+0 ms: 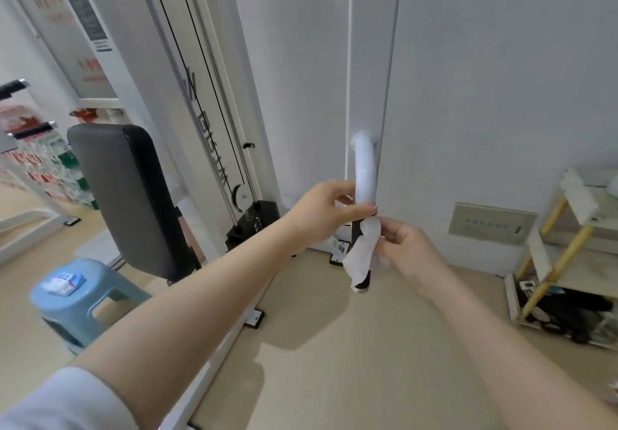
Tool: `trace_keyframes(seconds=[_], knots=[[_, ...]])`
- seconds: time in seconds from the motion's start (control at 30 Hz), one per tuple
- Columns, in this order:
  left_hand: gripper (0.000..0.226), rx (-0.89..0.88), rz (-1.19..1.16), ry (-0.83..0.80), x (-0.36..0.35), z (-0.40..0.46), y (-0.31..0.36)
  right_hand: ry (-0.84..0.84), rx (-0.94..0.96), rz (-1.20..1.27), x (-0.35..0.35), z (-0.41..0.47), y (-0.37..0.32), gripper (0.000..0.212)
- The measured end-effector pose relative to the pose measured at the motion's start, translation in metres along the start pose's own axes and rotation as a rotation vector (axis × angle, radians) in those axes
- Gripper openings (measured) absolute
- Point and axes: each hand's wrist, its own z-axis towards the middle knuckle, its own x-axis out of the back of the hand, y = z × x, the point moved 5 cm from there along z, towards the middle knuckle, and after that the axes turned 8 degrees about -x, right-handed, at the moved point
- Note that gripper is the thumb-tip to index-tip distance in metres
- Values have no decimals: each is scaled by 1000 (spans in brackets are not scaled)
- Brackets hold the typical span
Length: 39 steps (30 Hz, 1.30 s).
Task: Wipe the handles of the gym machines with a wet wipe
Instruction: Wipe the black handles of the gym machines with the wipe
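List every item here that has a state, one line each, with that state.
White metal bar with black grip: sticks out from the white upright, held at mid-length.
White wet wipe: unfolded, wrapped round the black grip.
Left hand: closed round the bar above the wipe.
Right hand: pinching the wipe against the grip.
Light blue plastic stool: upright, small packet on its seat.
Black padded bench backrest: raised, unoccupied.

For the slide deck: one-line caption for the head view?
Left hand steadies the white bar while right hand wraps a wet wipe around its black handle.
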Motion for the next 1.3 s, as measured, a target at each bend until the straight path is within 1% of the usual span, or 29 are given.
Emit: trace_keyframes(seconds=[0.07,0.1,0.17,0.2,0.27,0.33,0.37,0.4,0.43,0.5,0.53,0.57,0.63,0.7,0.73,0.8,0.87,0.9,0.97,1.0,1.03,1.07,1.17,1.2,1.27,1.3], knots=[[19,19,-11,16,7,-3,-2,72,46,-127,-3,9,-4,24],[18,25,-9,26,10,-5,-3,101,96,-134,-5,13,-10,23],[15,46,-13,50,15,-7,-4,98,197,-122,-13,17,-18,23],[12,59,-14,55,16,-8,-5,77,209,-158,-18,17,-14,22],[12,76,-2,91,17,-10,-5,-17,143,-346,-29,22,13,21],[16,76,-1,188,15,-11,-5,-162,7,-494,-36,26,41,19],[18,74,8,239,13,-11,-4,-182,-31,-462,-36,26,42,14],[20,78,25,283,12,-11,-4,-158,-39,-395,-34,30,36,6],[22,86,33,315,12,-10,-4,-118,7,-323,-29,33,24,4],[24,102,32,340,11,-10,-2,-84,141,-240,-20,37,2,16],[24,108,36,342,10,-9,-1,-110,163,-217,-19,36,0,19],[24,115,47,342,10,-9,1,-149,148,-222,-20,35,5,17],[25,124,87,336,8,-9,4,-206,68,-333,-28,33,25,14],[25,143,108,338,7,-10,5,-214,44,-390,-29,36,24,7],[25,154,108,345,8,-10,5,-206,86,-348,-27,38,11,5],[25,166,125,367,10,-12,7,-228,189,-163,-23,43,-15,14],[26,175,163,368,12,-15,8,-296,179,-46,-26,40,-17,17],[26,185,182,359,13,-16,8,-313,157,-73,-31,39,-7,16],[26,199,208,348,16,-17,7,-352,100,-264,-44,37,14,9],[25,200,206,348,17,-18,6,-377,74,-346,-47,39,17,11],[23,203,197,351,18,-18,5,-377,61,-375,-48,44,13,9],[21,202,181,354,19,-18,4,-374,66,-338,-47,49,3,4],[17,187,123,387,23,-21,2,-427,162,-57,-47,56,-24,16],[16,187,120,396,24,-21,1,-439,165,-70,-48,55,-20,18],[15,188,130,393,26,-21,0,-484,114,-269,-54,51,1,25],[17,189,122,387,26,-21,0,-535,77,-379,-60,50,13,27]])
